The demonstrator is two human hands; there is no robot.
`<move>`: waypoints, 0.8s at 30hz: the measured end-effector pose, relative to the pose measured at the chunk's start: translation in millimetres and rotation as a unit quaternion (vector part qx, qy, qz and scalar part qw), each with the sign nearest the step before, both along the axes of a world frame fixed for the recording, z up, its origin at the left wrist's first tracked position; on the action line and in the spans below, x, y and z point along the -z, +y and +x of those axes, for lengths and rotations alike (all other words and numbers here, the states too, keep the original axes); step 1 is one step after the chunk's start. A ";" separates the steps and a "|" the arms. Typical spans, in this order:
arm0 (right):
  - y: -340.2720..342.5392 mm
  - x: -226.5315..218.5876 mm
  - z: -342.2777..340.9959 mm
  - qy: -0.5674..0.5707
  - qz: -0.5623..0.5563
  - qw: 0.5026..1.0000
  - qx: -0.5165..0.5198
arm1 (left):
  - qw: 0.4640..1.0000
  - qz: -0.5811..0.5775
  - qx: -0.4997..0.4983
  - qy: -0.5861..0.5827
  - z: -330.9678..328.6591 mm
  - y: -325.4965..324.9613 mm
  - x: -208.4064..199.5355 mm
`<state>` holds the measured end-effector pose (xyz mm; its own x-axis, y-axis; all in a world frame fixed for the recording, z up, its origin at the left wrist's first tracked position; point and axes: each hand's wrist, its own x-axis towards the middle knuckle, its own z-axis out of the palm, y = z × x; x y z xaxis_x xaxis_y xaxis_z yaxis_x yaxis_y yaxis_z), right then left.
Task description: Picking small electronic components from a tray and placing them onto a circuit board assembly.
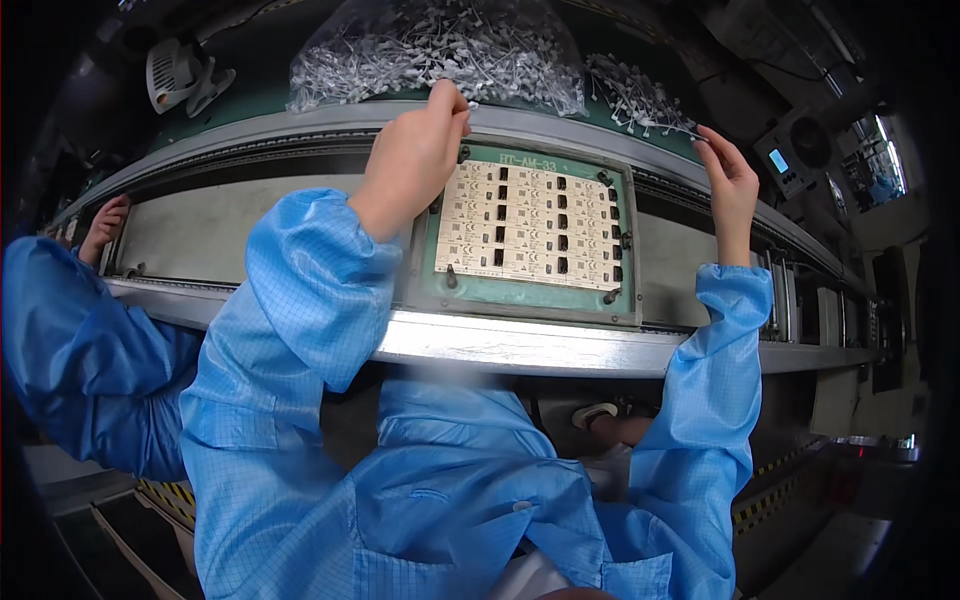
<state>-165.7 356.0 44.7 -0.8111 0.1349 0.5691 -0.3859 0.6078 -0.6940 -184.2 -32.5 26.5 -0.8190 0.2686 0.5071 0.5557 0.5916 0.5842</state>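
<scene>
The left hand (410, 155) is raised over the upper left corner of a green pallet (530, 297), its fingertips drawn together in a narrow grip beside a small white piece (472, 104); whether they hold that piece I cannot tell. The right hand (735, 185), farther right, has thumb and forefinger pinched on the end of a thin lead (680, 130), at the edge of a loose pile of white-ended leads (635, 95). Just left of this pile, a clear plastic bag (430, 50) full of similar leads lies beyond the conveyor's far rail. Pale capital letters and figures (527, 163) run along the pallet's upper edge, and the cream panel (530, 225) seated in it carries small dark print, the same block repeated in rows and columns, with black components (500, 213) between; the finest lines are too small to read. At the right, a device (790, 150) shows a lit blue screen, its characters illegible, while a co-worker's hand (103, 222) rests near the conveyor's left end
</scene>
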 end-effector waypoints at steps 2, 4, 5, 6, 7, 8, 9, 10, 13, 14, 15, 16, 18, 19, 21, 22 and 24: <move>-12.4 -2.3 1.1 -0.039 -0.044 0.998 -0.039 | 1.000 0.005 0.016 -0.008 0.4 3.2 0.7; -35.3 -6.2 2.1 -0.109 -0.097 0.985 -0.091 | 0.999 0.021 0.025 -0.013 -1.8 2.8 2.6; -48.6 -10.3 2.1 -0.135 -0.075 0.982 -0.110 | 0.999 0.035 0.036 -0.018 -2.8 3.1 3.4; -65.6 -14.5 3.8 -0.162 -0.056 0.977 -0.128 | 0.999 0.034 0.037 -0.020 -2.6 2.7 3.8; -89.9 -17.3 4.7 -0.164 -0.023 0.977 -0.133 | 0.999 0.036 0.032 -0.026 -0.5 -1.5 4.7; -109.3 -19.6 7.4 -0.165 0.011 0.978 -0.130 | 0.998 0.039 0.035 -0.031 0.0 -1.2 3.9; -124.6 -14.3 4.8 -0.128 0.073 0.980 -0.135 | 0.998 0.037 0.032 -0.035 1.5 -3.7 3.3; -140.1 -16.5 7.9 -0.106 0.119 0.978 -0.134 | 0.995 0.060 0.051 -0.063 2.0 -3.7 0.8; -163.3 -2.6 7.4 -0.136 0.135 0.971 -0.145 | 0.989 0.091 0.072 -0.097 0.6 -2.8 -1.8; -164.6 1.5 7.6 -0.141 0.134 0.970 -0.146 | 0.987 0.100 0.074 -0.099 -0.4 -1.9 -1.0; -167.5 5.0 7.2 -0.128 0.170 0.965 -0.154 | 0.987 0.099 0.070 -0.104 -0.5 -2.1 -0.3; -170.0 8.2 7.5 -0.114 0.205 0.958 -0.162 | 0.987 0.109 0.074 -0.093 -0.5 -1.6 0.8; -170.4 10.9 9.4 -0.111 0.235 0.953 -0.157 | 0.986 0.120 0.073 -0.085 -0.5 -3.9 1.2; -170.3 12.8 9.3 -0.065 0.275 0.947 -0.152 | 0.996 0.050 0.058 -0.054 -0.5 -5.9 0.3; -172.6 15.0 9.4 -0.021 0.315 0.937 -0.151 | 0.997 -0.063 0.022 0.046 0.7 -8.1 1.7; -174.1 14.9 9.7 -0.053 0.309 0.937 -0.152 | 0.997 -0.061 0.020 0.044 -1.9 -10.4 1.3; -175.5 15.4 9.5 -0.088 0.304 0.936 -0.153 | 0.981 -0.127 0.050 0.140 -9.2 -14.7 -0.1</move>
<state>-156.2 180.5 29.3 -0.8474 -0.4248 0.3185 -0.5187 0.7903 -0.3261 -193.3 -47.2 26.6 -0.6197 0.4883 0.6145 0.7366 0.6322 0.2404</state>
